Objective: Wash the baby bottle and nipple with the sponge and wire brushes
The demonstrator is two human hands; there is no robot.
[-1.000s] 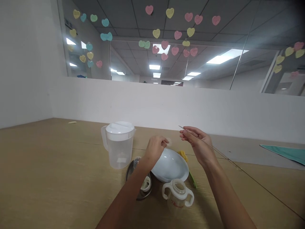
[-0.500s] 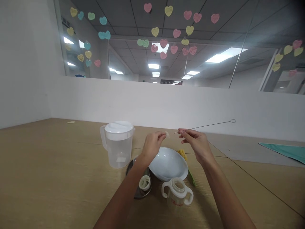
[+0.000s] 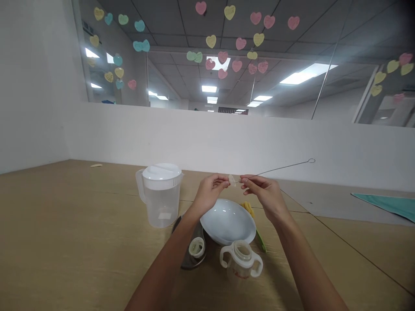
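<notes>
The frame's middle is crossed by a white wall [image 3: 207, 136]. Above, ceiling lights [image 3: 308, 74] are seen through glass panes [image 3: 171, 73].

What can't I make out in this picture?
All in the head view:
Tray: partly hidden behind the left forearm.
Wire tip: too small to tell whether it enters the clear piece.
Green cloth: cut off by the right edge.
Heart notes: writing too small to read.

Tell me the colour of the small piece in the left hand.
The small piece looks whitish and translucent, best seen in the head view.
</notes>
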